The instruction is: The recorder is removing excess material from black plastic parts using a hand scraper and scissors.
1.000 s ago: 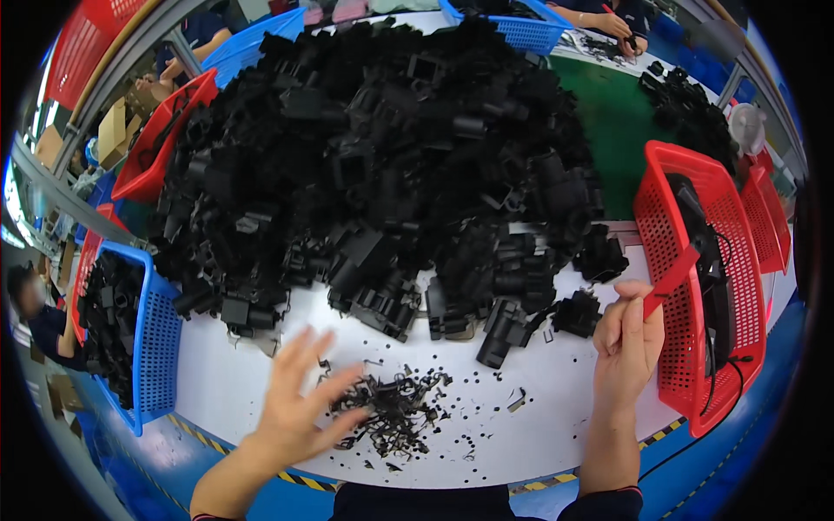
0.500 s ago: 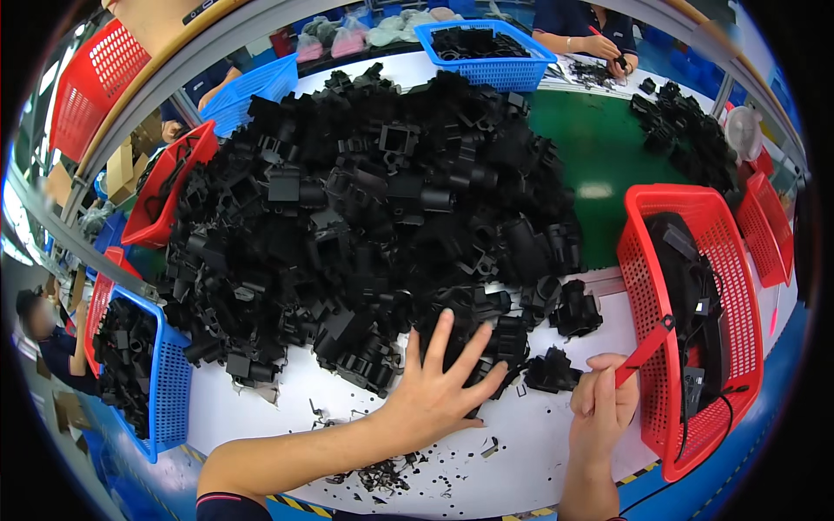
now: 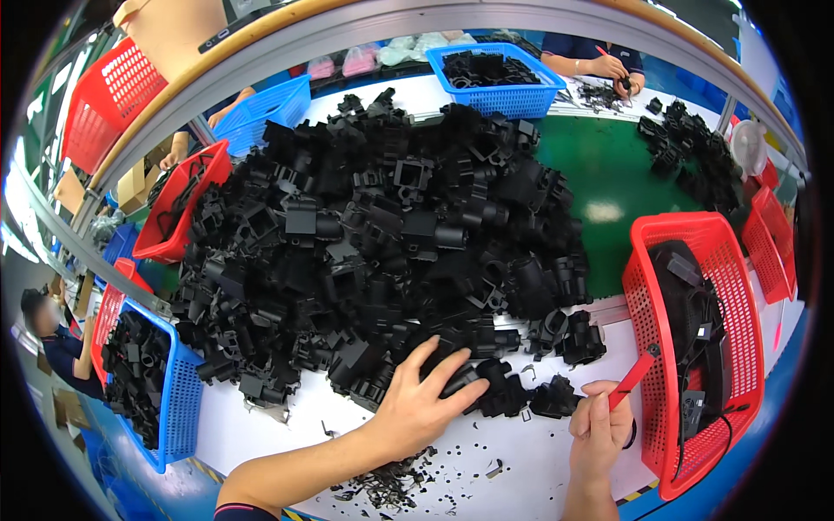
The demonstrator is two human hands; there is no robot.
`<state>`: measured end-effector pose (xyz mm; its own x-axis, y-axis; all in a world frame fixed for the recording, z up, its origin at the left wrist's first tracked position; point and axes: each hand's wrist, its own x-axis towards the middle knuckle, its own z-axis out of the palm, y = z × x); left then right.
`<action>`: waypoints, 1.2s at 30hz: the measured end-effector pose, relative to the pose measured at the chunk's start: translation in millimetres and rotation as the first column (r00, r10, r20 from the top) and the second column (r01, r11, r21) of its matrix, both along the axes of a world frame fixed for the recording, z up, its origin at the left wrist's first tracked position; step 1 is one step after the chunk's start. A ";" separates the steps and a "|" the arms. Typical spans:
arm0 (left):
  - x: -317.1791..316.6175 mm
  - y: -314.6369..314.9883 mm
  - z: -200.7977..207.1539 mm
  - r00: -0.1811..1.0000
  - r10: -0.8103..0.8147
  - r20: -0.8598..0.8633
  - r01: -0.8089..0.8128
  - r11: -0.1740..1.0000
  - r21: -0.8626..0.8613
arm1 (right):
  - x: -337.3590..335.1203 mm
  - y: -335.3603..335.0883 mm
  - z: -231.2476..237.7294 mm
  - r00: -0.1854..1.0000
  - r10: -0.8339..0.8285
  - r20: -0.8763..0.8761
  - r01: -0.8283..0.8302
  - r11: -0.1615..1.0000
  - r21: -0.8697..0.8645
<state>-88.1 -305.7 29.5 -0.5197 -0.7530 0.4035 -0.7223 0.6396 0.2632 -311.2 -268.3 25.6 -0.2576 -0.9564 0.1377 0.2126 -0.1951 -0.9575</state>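
Note:
A big heap of black moulded plastic parts [image 3: 347, 226] covers much of the white table. At its near edge my left hand [image 3: 421, 404] reaches in with fingers spread, the fingertips touching black parts. It does not grip any of them that I can make out. My right hand [image 3: 601, 425] is closed round a slim, flat red-handled tool [image 3: 632, 382] that points up and to the right; its working end cannot be made out. A dark curved edge shows beside that hand. A small black part [image 3: 554, 398] lies just left of it.
A red basket [image 3: 647, 347] with black cabled items stands at the right; a blue basket [image 3: 182, 395] of black parts at the left. Small black scraps [image 3: 391, 486] litter the near table. At the back, a person's hands [image 3: 612, 69] work beside another blue basket [image 3: 499, 102].
My left hand has drawn back slightly toward me and left, its fingers less spread. Several black parts near it have shifted. My right hand still grips the red-handled tool; the view has tilted a little.

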 end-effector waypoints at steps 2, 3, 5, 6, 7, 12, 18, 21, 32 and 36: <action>2.4 -3.4 1.3 0.997 -0.029 -0.066 0.029 1.000 0.002 | -1.5 -0.2 1.9 1.000 0.007 -0.001 -0.007 1.000 0.001; 4.0 -3.7 3.7 0.994 -0.042 -0.097 0.043 0.999 0.001 | -0.7 -1.9 4.2 1.000 0.003 0.006 -0.003 1.000 0.001; 7.0 -4.6 23.1 0.982 -0.025 -0.185 0.020 0.999 -0.033 | -1.9 -0.3 5.1 0.999 -0.033 0.011 0.032 0.999 0.025; 11.7 -10.0 37.4 0.974 -0.006 -0.225 -0.010 0.997 -0.071 | -2.8 -2.2 2.5 1.000 -0.027 -0.001 0.027 0.999 0.029; 19.0 -14.2 50.1 0.964 0.018 -0.264 -0.044 0.995 -0.094 | -3.4 -2.6 -0.1 1.000 -0.018 -0.012 0.019 0.999 0.047; 65.6 -63.8 99.6 0.880 0.069 -0.470 -0.314 0.827 -0.466 | -6.6 0.4 2.8 0.999 0.031 -0.025 -0.030 0.998 0.047; 117.0 -103.5 113.6 0.895 0.434 0.106 -0.401 0.885 -0.237 | -6.7 2.3 8.9 0.998 0.053 -0.029 -0.052 0.998 0.029; 110.8 -94.6 111.0 0.873 0.450 0.186 -0.439 0.893 -0.101 | -4.5 3.9 10.0 0.997 0.072 -0.029 -0.070 0.996 0.060; 65.9 -75.4 117.7 0.907 0.339 0.249 -0.322 0.941 -0.109 | -1.8 0.6 13.2 0.992 0.070 -0.101 -0.061 0.994 0.092; 55.5 -79.5 112.1 0.955 0.227 0.190 -0.212 0.972 -0.097 | 1.8 1.4 18.6 0.995 0.067 -0.077 -0.061 0.995 0.084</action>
